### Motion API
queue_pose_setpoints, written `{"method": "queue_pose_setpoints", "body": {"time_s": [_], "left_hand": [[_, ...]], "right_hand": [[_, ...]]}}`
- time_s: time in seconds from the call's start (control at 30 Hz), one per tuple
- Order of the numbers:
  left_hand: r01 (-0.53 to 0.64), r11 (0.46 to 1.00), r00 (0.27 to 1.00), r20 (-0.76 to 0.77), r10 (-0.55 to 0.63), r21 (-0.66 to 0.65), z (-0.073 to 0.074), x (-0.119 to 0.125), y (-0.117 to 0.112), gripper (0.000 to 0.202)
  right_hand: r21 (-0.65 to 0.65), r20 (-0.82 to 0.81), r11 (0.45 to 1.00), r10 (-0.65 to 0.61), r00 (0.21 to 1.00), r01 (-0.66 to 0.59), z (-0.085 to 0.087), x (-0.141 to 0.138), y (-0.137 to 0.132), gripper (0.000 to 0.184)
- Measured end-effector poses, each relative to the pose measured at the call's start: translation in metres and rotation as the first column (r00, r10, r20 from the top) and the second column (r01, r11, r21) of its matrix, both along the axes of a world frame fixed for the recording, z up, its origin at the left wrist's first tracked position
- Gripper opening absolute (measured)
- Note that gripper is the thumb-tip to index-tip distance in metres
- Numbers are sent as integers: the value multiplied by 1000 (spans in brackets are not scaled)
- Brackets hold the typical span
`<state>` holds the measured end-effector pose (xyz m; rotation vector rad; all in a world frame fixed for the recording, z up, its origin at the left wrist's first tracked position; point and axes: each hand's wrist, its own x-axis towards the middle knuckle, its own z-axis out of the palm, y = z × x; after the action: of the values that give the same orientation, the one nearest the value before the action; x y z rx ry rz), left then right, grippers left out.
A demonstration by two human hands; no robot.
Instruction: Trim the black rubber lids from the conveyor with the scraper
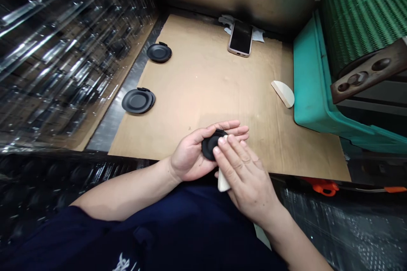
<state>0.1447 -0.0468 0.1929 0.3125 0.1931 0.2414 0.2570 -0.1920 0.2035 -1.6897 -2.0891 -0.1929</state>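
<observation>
Black disc [210, 146] held in cupped left hand [192, 154], near 6 o'clock. Right hand [244, 178] closed over pale wedge [223, 183], fingers laid on disc. Two other black discs [138, 100] [159, 52] left on cardboard [203, 84], 10 o'clock. Second pale wedge [282, 94] lying at 2 o'clock.

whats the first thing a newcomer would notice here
Your eye goes first to the black disc cupped in the left hand at bottom centre, the right hand over it, a cream pad beneath. Up the cardboard sheet lie two more black discs and a phone; a teal bin stands at right.
</observation>
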Motion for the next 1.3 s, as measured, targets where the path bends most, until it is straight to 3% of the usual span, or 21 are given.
{"method": "queue_pose_setpoints", "body": {"time_s": [0.1, 0.27, 0.4, 0.6, 0.73, 0.83, 1.03, 1.17, 1.3], "left_hand": [[0, 1000, 1000, 23, 0, 10, 0, 0, 1, 49], [8, 1000, 1000, 30, -9, 14, -1, 0, 1, 48], [-28, 997, 999, 34, 26, 67, 1, -1, 1, 44], [-98, 994, 995, 39, 96, 47, 3, -1, 0, 34], [-46, 997, 999, 25, 45, 59, 4, 0, -1, 54], [23, 998, 1000, 18, -24, 52, 4, -1, -2, 72], [-14, 993, 1000, -5, 14, 115, 5, -2, 1, 77], [-8, 993, 1000, 4, 7, 115, 6, -2, 1, 75], [-23, 993, 1000, -14, 25, 118, 7, -1, 1, 68]], "right_hand": [[-28, 15, 996, 86, 996, -85, -5, -4, -3, 56], [12, 1, 1000, 20, 1000, -20, -6, -4, -2, 53], [39, -67, 996, 82, 994, -80, -9, -14, 1, 48], [62, -79, 997, -34, 996, 39, -18, -23, 0, 54], [65, -52, 995, 76, 996, -72, -18, -29, 14, 56], [124, -138, 992, 48, 989, -31, -17, -31, 28, 56], [58, -80, 989, 138, 987, -133, -16, -28, 24, 52], [99, -139, 990, 119, 983, -105, -19, -24, 18, 56], [95, -172, 980, 190, 967, -175, -16, -27, 13, 47]]}}
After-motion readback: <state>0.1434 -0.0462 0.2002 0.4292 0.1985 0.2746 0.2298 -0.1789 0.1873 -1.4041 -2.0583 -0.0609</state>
